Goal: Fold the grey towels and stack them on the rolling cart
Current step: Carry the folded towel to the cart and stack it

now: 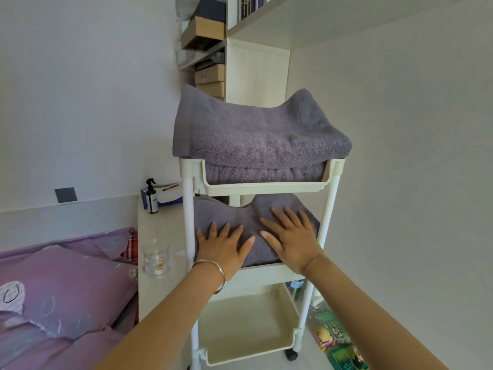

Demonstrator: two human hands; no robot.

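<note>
A cream rolling cart (266, 188) with three tiers stands in front of me. Folded grey towels (256, 132) are piled in its top tray and bulge over the rim. Another folded grey towel (240, 214) lies on the middle tier. My left hand (222, 245) presses flat on the front left of that towel, fingers spread. My right hand (289, 237) lies flat on its right half, fingers straight. The bottom tray (245, 343) holds nothing that I can see.
A bedside table (157, 289) with a glass jar (156, 259), a spray bottle (151, 196) and a tissue box stands left of the cart. A purple bed (53, 289) fills the lower left. Shelves with boxes (208, 36) rise behind; colourful items (336, 340) lie on the floor to the right.
</note>
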